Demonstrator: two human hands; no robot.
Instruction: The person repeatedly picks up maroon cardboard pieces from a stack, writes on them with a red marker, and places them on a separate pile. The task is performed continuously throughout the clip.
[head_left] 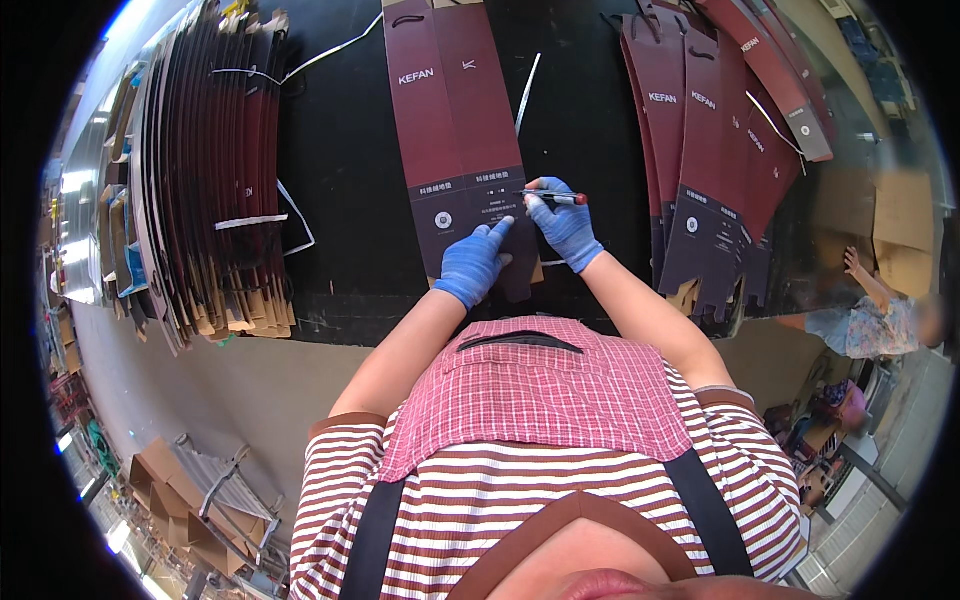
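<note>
Before me on the black table lies a long flat paper bag [452, 125], maroon with a dark lower band and a corded handle at its far end. My left hand [472, 265], in a blue glove with bare fingertips, rests on the dark band with its fingers stretched out. My right hand [567, 228], gloved alike, grips a red-and-black marker pen [568, 198]. The pen's tip is over the right edge of the dark band, close to the printing; whether it touches cannot be made out.
At the left stands a thick stack of flat bags [215, 180] with a white strap [250, 222]. More maroon bags [700, 150] lie fanned out at the right. Another white strap [528, 95] is beside the middle bag. Another person [870, 325] and cardboard boxes [905, 215] are at far right.
</note>
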